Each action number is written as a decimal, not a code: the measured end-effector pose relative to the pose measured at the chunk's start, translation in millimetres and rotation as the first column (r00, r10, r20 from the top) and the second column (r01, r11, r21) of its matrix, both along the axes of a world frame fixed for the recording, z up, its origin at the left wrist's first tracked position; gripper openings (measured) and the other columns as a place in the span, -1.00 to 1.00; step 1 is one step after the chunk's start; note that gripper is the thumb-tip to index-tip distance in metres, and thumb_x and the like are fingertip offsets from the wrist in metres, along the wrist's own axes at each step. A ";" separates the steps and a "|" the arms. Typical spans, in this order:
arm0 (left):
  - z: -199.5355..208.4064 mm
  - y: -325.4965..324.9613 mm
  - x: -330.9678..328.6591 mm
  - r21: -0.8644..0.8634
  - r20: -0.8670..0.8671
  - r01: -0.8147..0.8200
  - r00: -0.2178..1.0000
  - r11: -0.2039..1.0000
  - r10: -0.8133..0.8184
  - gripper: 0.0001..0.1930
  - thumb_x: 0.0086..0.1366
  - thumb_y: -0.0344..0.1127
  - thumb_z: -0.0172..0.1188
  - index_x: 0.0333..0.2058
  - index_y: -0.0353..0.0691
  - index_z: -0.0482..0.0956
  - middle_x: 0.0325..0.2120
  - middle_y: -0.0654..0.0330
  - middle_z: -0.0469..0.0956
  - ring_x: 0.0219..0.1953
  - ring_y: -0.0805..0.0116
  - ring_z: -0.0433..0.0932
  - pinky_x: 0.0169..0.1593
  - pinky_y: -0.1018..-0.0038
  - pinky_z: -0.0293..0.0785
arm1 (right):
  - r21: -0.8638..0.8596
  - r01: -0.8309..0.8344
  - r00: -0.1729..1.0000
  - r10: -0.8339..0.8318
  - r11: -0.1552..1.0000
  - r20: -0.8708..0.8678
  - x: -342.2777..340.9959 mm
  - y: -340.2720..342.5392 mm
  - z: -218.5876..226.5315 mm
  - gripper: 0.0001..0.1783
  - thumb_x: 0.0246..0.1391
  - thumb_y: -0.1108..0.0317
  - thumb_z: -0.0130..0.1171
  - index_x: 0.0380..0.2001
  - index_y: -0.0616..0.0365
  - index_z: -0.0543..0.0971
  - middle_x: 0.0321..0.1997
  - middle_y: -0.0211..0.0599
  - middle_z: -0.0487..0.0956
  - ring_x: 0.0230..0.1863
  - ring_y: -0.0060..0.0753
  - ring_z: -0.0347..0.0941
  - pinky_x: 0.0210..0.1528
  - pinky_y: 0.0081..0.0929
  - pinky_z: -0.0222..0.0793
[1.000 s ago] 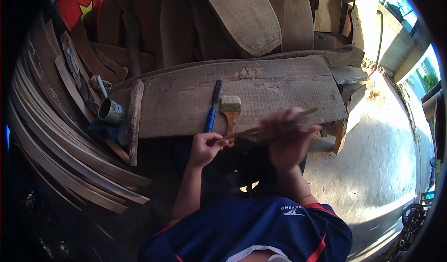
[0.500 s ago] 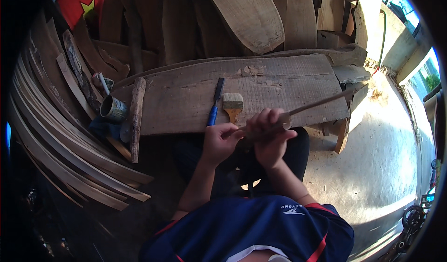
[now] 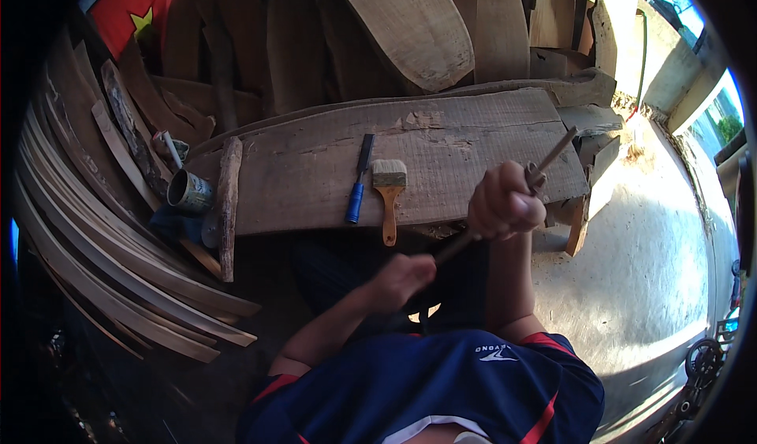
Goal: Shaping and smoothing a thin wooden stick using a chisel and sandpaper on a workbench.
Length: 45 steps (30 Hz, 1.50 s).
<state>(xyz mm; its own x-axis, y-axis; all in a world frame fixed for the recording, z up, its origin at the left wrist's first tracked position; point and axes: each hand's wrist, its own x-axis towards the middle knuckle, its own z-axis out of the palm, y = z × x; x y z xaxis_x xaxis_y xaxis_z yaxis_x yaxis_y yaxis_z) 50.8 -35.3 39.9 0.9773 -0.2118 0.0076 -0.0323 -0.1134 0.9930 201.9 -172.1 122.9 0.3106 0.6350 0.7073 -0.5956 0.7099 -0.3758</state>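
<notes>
A thin wooden stick (image 3: 558,151) slants up to the right through both fists, above the near side of a thick wooden plank. My left hand (image 3: 400,281), slightly blurred, is closed round its lower end near my lap. Higher up, my right hand (image 3: 505,201) wraps round the shaft, and a curled brown edge (image 3: 535,177) of some thin sheet shows at the top of that fist. On the plank (image 3: 307,160) lie a chisel (image 3: 356,195) with a blue handle and, beside it, a flat paintbrush (image 3: 389,180) with pale bristles and a wooden handle.
A rough wooden bar (image 3: 230,199) lies across the plank's left end, next to a tin can (image 3: 190,192). Long curved wood strips (image 3: 142,263) fan out at left. Boards (image 3: 410,26) lean behind the plank. Sunlit concrete floor (image 3: 631,231) spreads to the right.
My right hand has moved up and right along the stick and turned into a fist. My left hand has dropped lower, toward my lap, so the hands are farther apart.
</notes>
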 end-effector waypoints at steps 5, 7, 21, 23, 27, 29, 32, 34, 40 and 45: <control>-10.5 -9.6 -2.8 -0.843 -0.223 0.145 0.783 0.519 -0.581 -0.76 0.29 -0.25 -0.05 -0.55 -0.17 0.28 -0.74 0.42 0.21 -0.78 0.57 0.14 -0.69 0.60 0.07 | 0.233 -0.422 0.896 0.442 0.876 -0.039 1.6 13.4 -12.8 -0.60 0.03 0.51 -0.05 -0.75 -0.02 0.06 -0.89 -0.59 0.06 -0.93 -0.72 -0.08 -0.89 -0.65 -0.17; -15.3 0.9 6.9 -0.281 -0.158 0.033 0.984 0.959 -0.080 -0.76 0.29 -0.26 -0.05 -0.55 -0.18 0.29 -0.74 0.41 0.24 -0.76 0.55 0.19 -0.68 0.57 0.12 | -0.559 0.264 0.854 -0.460 0.786 -0.244 -11.0 12.7 -11.9 -0.59 0.07 0.44 0.00 -0.75 -0.05 0.08 -0.87 -0.62 0.02 -0.91 -0.72 -0.19 -0.86 -0.63 -0.24; -17.9 -20.3 -17.0 -0.567 -0.261 0.052 0.935 0.822 -0.240 -0.64 0.35 0.00 -0.24 -0.51 -0.11 0.27 -0.76 0.46 0.15 -0.76 0.70 0.07 -0.69 0.70 -0.01 | -0.240 -0.029 0.983 -0.016 0.970 -0.184 -18.3 8.9 -49.3 -0.74 0.09 0.36 -0.06 -0.62 -0.04 0.16 -0.89 -0.64 -0.06 -0.91 -0.72 -0.19 -0.88 -0.63 -0.18; -17.3 -22.2 -7.4 -0.438 -0.231 -0.103 0.973 0.893 -0.002 -0.60 0.33 0.04 -0.24 -0.52 -0.14 0.26 -0.77 0.45 0.17 -0.77 0.65 0.10 -0.70 0.64 0.01 | -0.429 0.007 0.949 -0.140 0.903 -0.281 -23.1 15.3 -51.1 -0.75 0.10 0.36 -0.09 -0.62 -0.02 0.16 -0.86 -0.66 -0.07 -0.89 -0.73 -0.23 -0.84 -0.64 -0.24; -27.6 -18.0 7.0 -0.106 0.136 -0.218 0.963 0.970 0.232 -0.59 0.32 0.01 -0.17 -0.54 -0.20 0.27 -0.81 0.35 0.19 -0.78 0.58 0.17 -0.70 0.52 0.07 | -0.727 0.192 0.914 -0.389 0.659 -0.111 -43.2 8.9 -39.1 -0.58 -0.01 0.42 0.09 -0.76 -0.03 0.10 -0.84 -0.56 0.08 -0.85 -0.66 -0.05 -0.80 -0.61 -0.20; -38.9 -12.2 10.5 0.101 0.241 -0.219 0.952 0.970 0.190 -0.61 0.31 -0.06 -0.10 -0.56 -0.25 0.31 -0.84 0.18 0.24 -0.80 0.40 0.27 -0.69 0.40 0.14 | -0.702 0.400 0.840 -0.542 0.589 0.023 -49.2 -1.5 -26.2 -0.57 -0.01 0.44 0.07 -0.78 -0.05 0.09 -0.84 -0.55 0.11 -0.85 -0.66 -0.03 -0.81 -0.60 -0.21; -39.1 -2.3 11.1 0.231 0.309 -0.174 0.946 0.957 0.097 -0.62 0.29 -0.08 -0.05 -0.58 -0.27 0.33 -0.83 0.06 0.25 -0.79 0.21 0.33 -0.67 0.37 0.18 | -0.568 0.457 0.758 -0.634 0.684 -0.153 -44.8 -24.9 -9.8 -0.56 -0.02 0.47 0.04 -0.78 -0.06 0.06 -0.85 -0.53 0.10 -0.86 -0.67 -0.05 -0.82 -0.61 -0.22; -28.0 -8.0 18.7 0.229 0.300 -0.198 0.946 0.953 0.125 -0.62 0.28 -0.09 -0.05 -0.58 -0.27 0.33 -0.83 0.05 0.26 -0.78 0.15 0.34 -0.67 0.37 0.18 | -0.702 0.513 0.655 -0.754 0.494 -0.052 -59.4 -6.1 -10.4 -0.56 -0.07 0.48 0.11 -0.78 -0.05 0.10 -0.85 -0.54 0.15 -0.85 -0.67 0.01 -0.81 -0.62 -0.17; -19.4 -2.0 17.2 0.209 0.353 -0.237 0.923 0.949 0.153 -0.65 0.27 -0.13 -0.02 -0.59 -0.26 0.33 -0.81 0.02 0.30 -0.76 0.08 0.36 -0.67 0.36 0.19 | -0.604 0.513 0.727 -0.683 0.610 -0.074 -55.2 -18.0 6.4 -0.56 -0.07 0.54 0.08 -0.78 -0.04 0.08 -0.84 -0.54 0.13 -0.83 -0.68 0.01 -0.79 -0.62 -0.14; -7.9 -8.9 27.4 0.184 0.431 -0.339 0.872 0.923 0.234 -0.67 0.27 -0.21 -0.01 -0.63 -0.25 0.27 -0.82 0.03 0.27 -0.76 0.08 0.36 -0.67 0.33 0.19 | -0.754 0.427 0.787 -0.616 0.499 0.039 -57.1 12.2 -22.8 -0.57 -0.06 0.54 0.08 -0.78 -0.03 0.10 -0.84 -0.54 0.13 -0.82 -0.66 0.06 -0.78 -0.63 -0.11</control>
<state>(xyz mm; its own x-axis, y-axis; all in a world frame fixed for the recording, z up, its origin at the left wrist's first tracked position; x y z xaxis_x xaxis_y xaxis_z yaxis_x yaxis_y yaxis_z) 78.3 -44.1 32.0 0.9209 0.0313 0.3886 -0.3415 -0.4159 0.8428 144.8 -159.9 100.1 0.8307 0.5567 -0.0034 -0.3327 0.4916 -0.8048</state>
